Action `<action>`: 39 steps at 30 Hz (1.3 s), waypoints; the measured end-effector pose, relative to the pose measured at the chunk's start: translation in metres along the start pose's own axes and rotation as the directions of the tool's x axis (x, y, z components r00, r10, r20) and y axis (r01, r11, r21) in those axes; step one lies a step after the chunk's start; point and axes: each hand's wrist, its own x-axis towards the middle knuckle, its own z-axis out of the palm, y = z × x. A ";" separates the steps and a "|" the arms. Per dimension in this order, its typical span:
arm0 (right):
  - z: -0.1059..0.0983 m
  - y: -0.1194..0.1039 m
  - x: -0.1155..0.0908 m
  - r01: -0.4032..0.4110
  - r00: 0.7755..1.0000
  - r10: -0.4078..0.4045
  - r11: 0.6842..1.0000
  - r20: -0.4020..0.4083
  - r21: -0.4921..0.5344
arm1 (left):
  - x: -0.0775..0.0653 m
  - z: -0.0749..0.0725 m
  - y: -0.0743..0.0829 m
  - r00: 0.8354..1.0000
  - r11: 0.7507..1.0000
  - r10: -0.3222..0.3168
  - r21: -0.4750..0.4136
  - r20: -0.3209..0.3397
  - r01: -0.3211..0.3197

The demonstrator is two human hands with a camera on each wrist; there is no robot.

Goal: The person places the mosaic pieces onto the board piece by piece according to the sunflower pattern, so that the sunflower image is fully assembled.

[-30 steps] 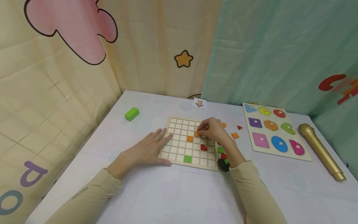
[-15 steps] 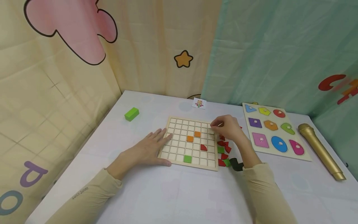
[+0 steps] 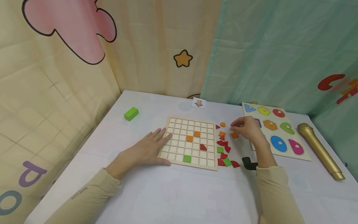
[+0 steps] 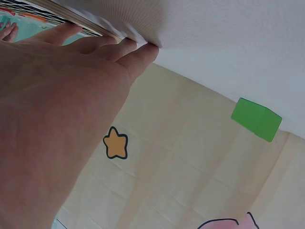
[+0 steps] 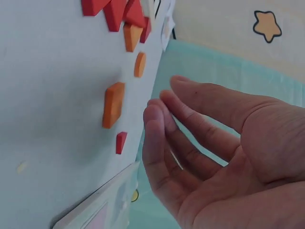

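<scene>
My left hand [image 3: 144, 149] lies flat with fingers spread, touching the left edge of a wooden grid board [image 3: 179, 151]. On the board sit two orange square tiles [image 3: 189, 138], a red quarter-circle tile [image 3: 203, 147] and a green square tile [image 3: 187, 159]. My right hand [image 3: 247, 127] hovers beside a loose orange square tile [image 3: 234, 135] to the right of the board. In the right wrist view its fingers [image 5: 155, 143] are bent loosely, with a gap to the thumb and nothing held. That loose orange tile [image 5: 113, 105] lies on the table below them.
Several loose red, green and orange tiles [image 3: 220, 150] lie along the board's right side. A peg puzzle [image 3: 258, 147] and a gold microphone [image 3: 321, 151] are farther right. A green block [image 3: 131, 114] stands at left, and a patterned card [image 3: 199, 103] lies behind the board.
My right hand has let go of an orange square tile on the board and moved right, past the board's edge, over the loose tiles. The left hand has stayed put.
</scene>
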 end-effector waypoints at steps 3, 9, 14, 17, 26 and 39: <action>-0.001 0.006 0.001 -0.068 0.998 0.068 0.997 0.008 -0.027 | 0.000 -0.001 0.000 1.000 1.000 0.001 0.005 -0.001 0.000; 0.003 0.009 0.001 -0.145 0.989 0.146 0.988 0.012 -0.054 | 0.001 -0.002 0.000 1.000 1.000 0.007 0.009 0.000 -0.007; 0.006 0.010 0.001 -0.122 0.993 0.122 0.992 0.000 -0.032 | 0.001 -0.004 0.001 1.000 1.000 0.008 0.003 -0.001 -0.008; 0.008 0.012 0.002 -0.108 0.994 0.108 0.994 0.004 -0.014 | 0.000 -0.004 0.001 1.000 1.000 0.010 -0.005 0.001 -0.010; 0.008 0.009 0.002 -0.002 0.999 0.003 1.000 -0.042 0.030 | -0.001 -0.004 0.001 1.000 1.000 0.014 -0.005 0.001 -0.014; 0.031 -0.043 0.020 0.136 0.991 -0.136 0.988 -0.001 0.073 | -0.001 -0.004 0.001 1.000 1.000 0.013 -0.009 -0.005 -0.013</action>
